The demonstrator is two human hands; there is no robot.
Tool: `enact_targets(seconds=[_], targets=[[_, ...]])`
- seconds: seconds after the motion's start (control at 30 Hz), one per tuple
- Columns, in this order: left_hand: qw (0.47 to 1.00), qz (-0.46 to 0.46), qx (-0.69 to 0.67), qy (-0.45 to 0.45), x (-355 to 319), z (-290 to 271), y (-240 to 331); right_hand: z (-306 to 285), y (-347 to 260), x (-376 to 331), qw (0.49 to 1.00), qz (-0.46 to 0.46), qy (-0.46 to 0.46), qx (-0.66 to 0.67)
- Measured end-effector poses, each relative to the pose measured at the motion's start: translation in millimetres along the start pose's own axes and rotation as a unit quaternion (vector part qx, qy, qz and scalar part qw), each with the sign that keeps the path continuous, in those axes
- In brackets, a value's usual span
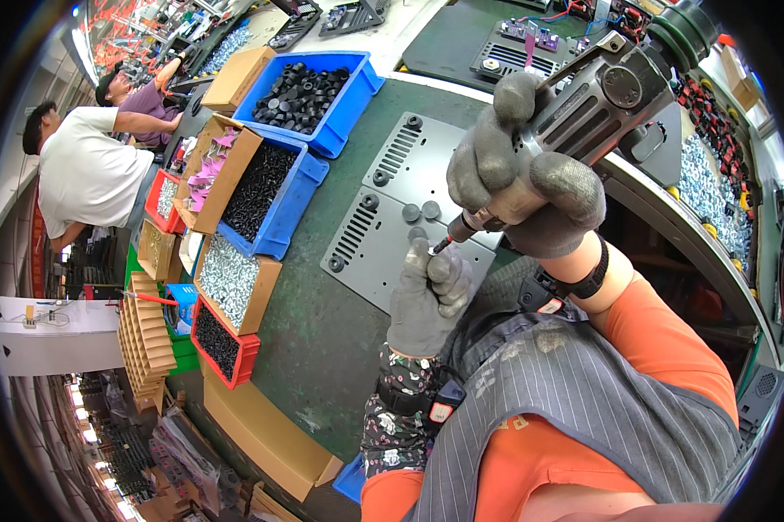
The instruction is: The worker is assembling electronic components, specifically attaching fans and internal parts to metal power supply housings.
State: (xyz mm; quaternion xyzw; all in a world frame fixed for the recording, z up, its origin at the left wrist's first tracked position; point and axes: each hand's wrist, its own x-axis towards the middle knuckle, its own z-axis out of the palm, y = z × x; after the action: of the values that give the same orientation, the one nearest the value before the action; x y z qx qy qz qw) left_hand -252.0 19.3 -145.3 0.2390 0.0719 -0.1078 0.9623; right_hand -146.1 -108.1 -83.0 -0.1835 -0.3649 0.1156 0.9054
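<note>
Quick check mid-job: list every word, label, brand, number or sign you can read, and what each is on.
I quote no wording here; these show marks:
Left wrist label, white and red: print too small to read.
Right wrist label, white and red: also too small.
Orange shirt: yellow lettering, partly covered by the striped apron.
Power screwdriver: any markings too small to read.

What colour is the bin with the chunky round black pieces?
Blue: that bin shows best in the head view, the only one here.
</note>
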Motion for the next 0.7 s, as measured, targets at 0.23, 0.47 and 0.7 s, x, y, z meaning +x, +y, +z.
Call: enact_targets(seconds=[0.23, 0.47, 0.7], targets=[[0.996, 0.002, 0.072, -0.050, 6.8, 8.7, -5.6, 2.5, -2.7, -4.1, 0.989, 0.009, 0.108, -0.097], [0.999, -0.027, -0.035, -0.022, 13.7, 4.2, -7.1, -5.8, -11.6, -2.9, 0.987, -0.007, 0.116, -0.106], [0.999, -0.035, -0.015, 0.002, 15.3, 2.8, -9.0, -9.4, -7.8, -4.7, 0.986, -0.011, 0.136, -0.092]])
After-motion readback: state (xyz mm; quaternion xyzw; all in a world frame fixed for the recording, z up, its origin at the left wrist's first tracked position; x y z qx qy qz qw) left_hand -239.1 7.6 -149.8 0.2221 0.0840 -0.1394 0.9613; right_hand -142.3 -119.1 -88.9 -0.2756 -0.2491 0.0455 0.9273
